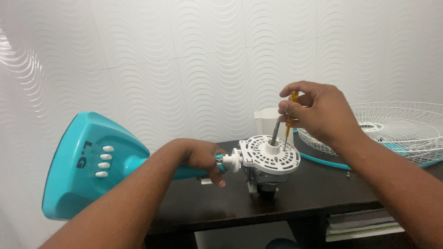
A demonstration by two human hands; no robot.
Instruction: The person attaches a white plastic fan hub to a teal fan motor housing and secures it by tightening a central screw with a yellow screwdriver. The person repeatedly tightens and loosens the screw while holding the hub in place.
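Left hand: the left hand [203, 159] is closed around the teal neck of the fan stand [182, 171], just beside the white joint, and holds it lying sideways.
Right hand: the right hand [318, 110] pinches a yellow-handled screwdriver [290, 115] between thumb and fingers (the grip is tight, fingers almost together), holding it upright.
Screwdriver: its thin shaft goes down to the white round motor plate [270, 154]; the tip is too small to see.
Motor plate: it faces up, with a grey shaft [275, 131] standing from its middle, and rests near the front edge of the dark tabletop [314, 189].
Fan base: the teal base [87, 161] with four white buttons hangs out past the tabletop on the left side.
Behind: a white wire fan guard [397, 129] lies flat on the right, and a white jug [265, 121] stands near the wall.
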